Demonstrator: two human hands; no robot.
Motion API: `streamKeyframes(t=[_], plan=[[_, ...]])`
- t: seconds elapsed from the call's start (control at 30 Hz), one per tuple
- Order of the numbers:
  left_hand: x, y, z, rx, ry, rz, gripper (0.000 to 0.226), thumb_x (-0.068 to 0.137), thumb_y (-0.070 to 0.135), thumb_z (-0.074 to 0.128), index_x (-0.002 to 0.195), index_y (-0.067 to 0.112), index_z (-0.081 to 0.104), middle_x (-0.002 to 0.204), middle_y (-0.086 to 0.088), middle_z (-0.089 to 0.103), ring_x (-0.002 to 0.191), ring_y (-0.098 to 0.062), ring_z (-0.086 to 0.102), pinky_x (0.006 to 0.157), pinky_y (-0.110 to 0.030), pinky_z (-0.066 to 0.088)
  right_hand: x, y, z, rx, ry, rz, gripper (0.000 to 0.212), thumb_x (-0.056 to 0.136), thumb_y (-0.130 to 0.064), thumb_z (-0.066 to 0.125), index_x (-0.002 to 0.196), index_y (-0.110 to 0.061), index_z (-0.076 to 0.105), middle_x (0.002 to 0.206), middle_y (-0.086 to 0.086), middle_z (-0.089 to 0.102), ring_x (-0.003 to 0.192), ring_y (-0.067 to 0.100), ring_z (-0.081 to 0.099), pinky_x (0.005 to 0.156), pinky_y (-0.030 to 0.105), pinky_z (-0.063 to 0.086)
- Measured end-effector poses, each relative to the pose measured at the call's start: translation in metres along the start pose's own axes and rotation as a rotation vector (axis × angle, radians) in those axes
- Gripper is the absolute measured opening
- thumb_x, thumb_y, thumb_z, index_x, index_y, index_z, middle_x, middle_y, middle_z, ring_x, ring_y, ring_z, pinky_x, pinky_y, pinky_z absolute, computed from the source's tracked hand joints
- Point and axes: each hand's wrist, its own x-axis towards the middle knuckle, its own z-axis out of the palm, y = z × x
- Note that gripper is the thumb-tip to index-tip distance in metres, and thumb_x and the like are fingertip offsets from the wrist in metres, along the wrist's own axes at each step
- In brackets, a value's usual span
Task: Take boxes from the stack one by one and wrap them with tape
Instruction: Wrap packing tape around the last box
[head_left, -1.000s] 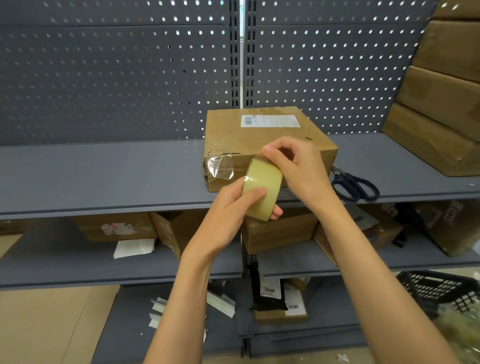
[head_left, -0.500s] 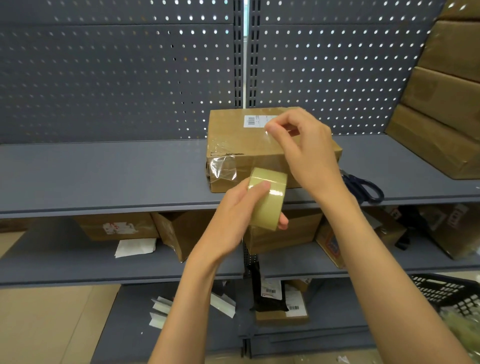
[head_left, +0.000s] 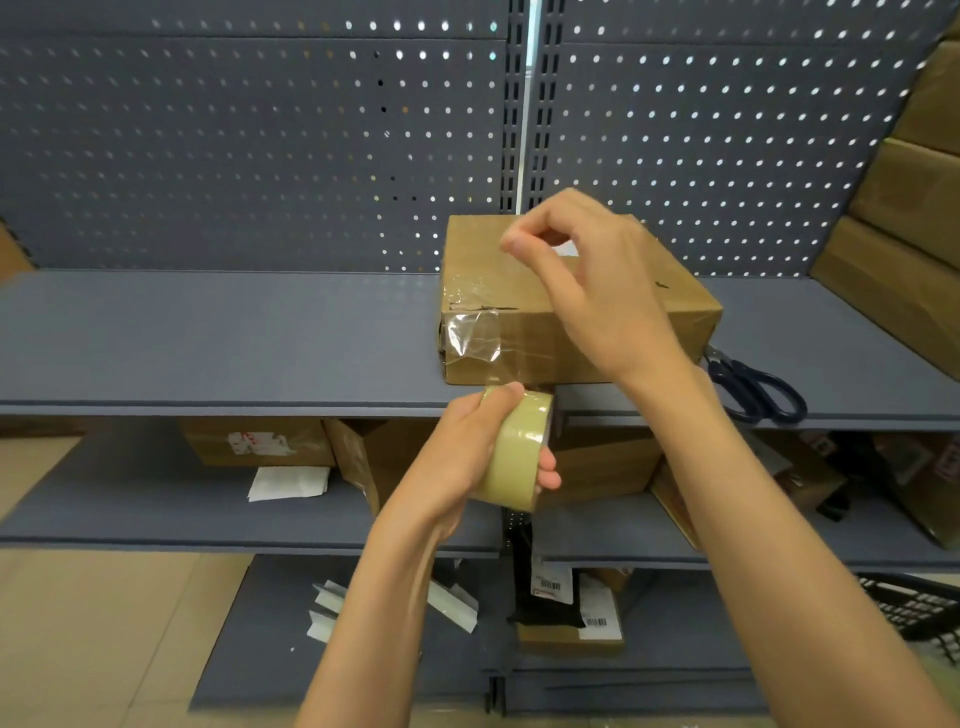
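Note:
A brown cardboard box sits on the upper grey shelf, with old clear tape crumpled on its front left corner. My left hand grips a roll of clear tape just below and in front of the shelf edge. My right hand is raised over the box top, thumb and forefinger pinching the free end of a clear tape strip that stretches up from the roll across the box's front. A stack of brown boxes leans at the right end of the shelf.
Dark-handled scissors lie on the shelf right of the box. A perforated grey back panel stands behind. Lower shelves hold opened cartons, papers and parcels. A black plastic basket sits at the lower right.
My right hand has pulled the tape end up from the roll to above the box top. My left hand has lowered the roll slightly below the shelf edge.

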Motion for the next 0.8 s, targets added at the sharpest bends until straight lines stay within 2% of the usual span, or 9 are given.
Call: streamKeyframes(t=[0.13,0.27,0.37,0.67,0.73,0.77,0.8], plan=[[-0.006,0.008,0.0,-0.032,0.012,0.006,0.029,0.102,0.032,0.037,0.094,0.01,0.053,0.059,-0.011,0.066,0.05,-0.022,0.065,0.056,-0.031,0.055,0.014,0.014,0.004,0.042,-0.034,0.092,0.015,0.092,-0.017,0.058,0.086,-0.008,0.068,0.082,-0.012,0.06,0.077,0.0,0.055,0.074,0.011,0.041],[-0.012,0.02,0.007,-0.113,-0.038,0.027,0.035,0.101,0.038,0.036,0.102,0.008,0.053,0.062,-0.013,0.068,0.056,-0.025,0.068,0.063,-0.035,0.058,0.027,0.027,0.016,-0.001,-0.122,0.153,0.015,0.093,-0.02,0.058,0.087,-0.012,0.069,0.086,-0.007,0.064,0.078,0.001,0.055,0.072,0.008,0.04],[-0.01,0.022,0.01,-0.135,-0.041,0.017,0.039,0.102,0.037,0.036,0.11,0.003,0.052,0.064,-0.013,0.069,0.056,-0.022,0.068,0.058,-0.029,0.057,0.032,0.04,0.028,-0.048,-0.16,0.201,0.015,0.093,-0.022,0.058,0.089,-0.013,0.07,0.089,-0.006,0.066,0.082,0.005,0.057,0.07,0.008,0.04],[0.004,0.024,0.011,-0.151,0.042,-0.011,0.049,0.104,0.033,0.034,0.117,-0.012,0.051,0.063,-0.015,0.068,0.052,-0.021,0.067,0.051,-0.025,0.056,0.032,0.059,0.048,-0.123,-0.266,0.28,0.015,0.092,-0.022,0.061,0.093,-0.012,0.073,0.089,-0.005,0.067,0.088,0.012,0.06,0.085,0.036,0.05],[0.005,0.022,0.01,-0.151,0.052,-0.028,0.049,0.104,0.032,0.034,0.119,-0.012,0.05,0.063,-0.014,0.068,0.052,-0.021,0.067,0.051,-0.025,0.056,0.032,0.062,0.05,-0.163,-0.286,0.283,0.018,0.091,-0.022,0.062,0.104,-0.013,0.072,0.088,-0.007,0.061,0.093,0.016,0.058,0.089,0.04,0.048],[0.006,0.021,0.009,-0.152,0.057,-0.034,0.049,0.104,0.033,0.034,0.119,-0.011,0.05,0.063,-0.014,0.068,0.052,-0.021,0.067,0.051,-0.025,0.056,0.032,0.062,0.051,-0.166,-0.302,0.29,0.029,0.091,-0.022,0.062,0.12,-0.017,0.065,0.09,-0.006,0.057,0.096,0.017,0.056,0.091,0.039,0.046],[0.007,0.02,0.009,-0.154,0.061,-0.038,0.049,0.104,0.033,0.034,0.12,-0.01,0.05,0.063,-0.014,0.068,0.053,-0.021,0.067,0.052,-0.025,0.056,0.033,0.061,0.051,-0.151,-0.316,0.301,0.047,0.091,-0.022,0.062,0.137,-0.023,0.051,0.097,-0.003,0.055,0.098,0.018,0.054,0.092,0.036,0.045]])
